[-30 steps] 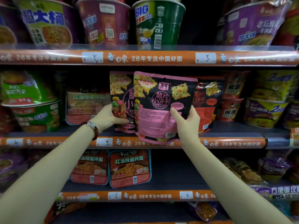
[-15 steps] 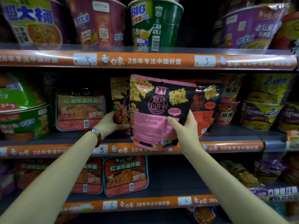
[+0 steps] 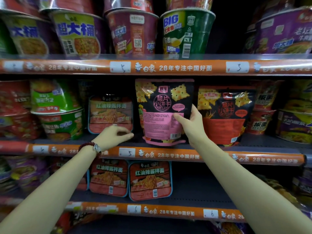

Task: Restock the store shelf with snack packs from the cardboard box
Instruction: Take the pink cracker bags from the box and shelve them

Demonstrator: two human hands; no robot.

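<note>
The pink-and-black snack pack [image 3: 164, 112] stood upright on the middle shelf [image 3: 263, 141], its front printed with "CRISPY CHIP" under large Chinese characters and pictures of yellow crackers; the right hand [image 3: 191, 125] gripped its right edge, thumb across the pink panel and the other fingers hidden behind the pack; just to its right stood a red-and-black snack pack [image 3: 226, 114] of the same design, its lettering too blurred to read; the left hand [image 3: 113, 136] hovered just left of the pink pack, fingers loosely curled and holding nothing, a dark red bead bracelet [image 3: 90, 146] on the wrist; behind that hand sat a flat noodle tray [image 3: 110, 114] reading "红油辣酱拌面", and two more such trays [image 3: 150, 179] leaned on the shelf below; the orange shelf strips [image 3: 185, 68] carried "白象 28年专注中国好面" with handwritten price tags marked 5 and 6; on the top shelf a green tub [image 3: 184, 32] showed "BIG" and a barcode, and a neighbouring purple tub [image 3: 79, 34] read "超大桶"; the bowls at both sides were smeared and cut off by the frame; the shelving was dark grey, the gaps between goods deep in shadow.
</note>
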